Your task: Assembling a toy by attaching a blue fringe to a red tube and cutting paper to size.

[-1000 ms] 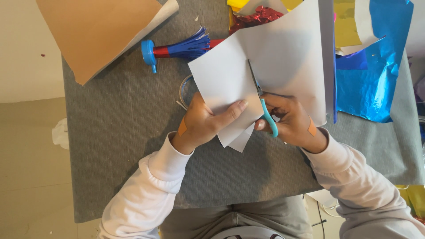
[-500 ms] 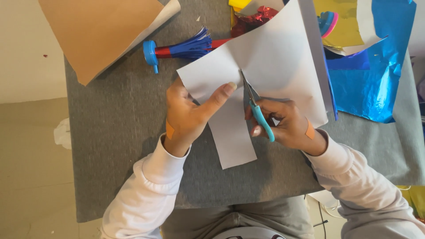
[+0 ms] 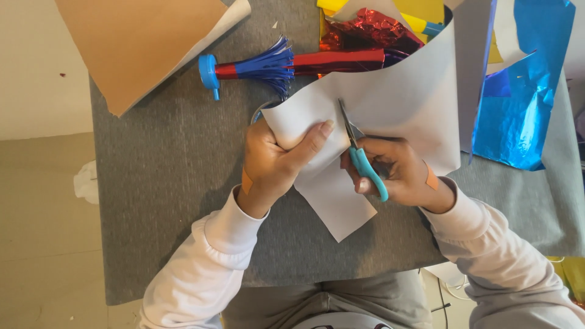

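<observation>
A large white sheet of paper (image 3: 402, 91) curves up over a grey table (image 3: 164, 176). My left hand (image 3: 274, 161) grips the sheet's left edge, thumb on top. My right hand (image 3: 396, 173) holds scissors with teal handles (image 3: 364, 163); their blades are inside a cut in the sheet, pointing away from me. A strip of the paper (image 3: 338, 204) hangs down between my hands toward my lap.
A red and blue foil party horn with a blue fringe (image 3: 274, 64) lies behind the paper. A brown card sheet (image 3: 140, 42) sits at the back left, blue foil (image 3: 524, 91) at the right, red and yellow foil (image 3: 372, 24) at the back. Beige floor lies left.
My left hand has shifted its hold up along the sheet's left edge. The scissors have travelled further into the paper, and the cut strip below has grown longer.
</observation>
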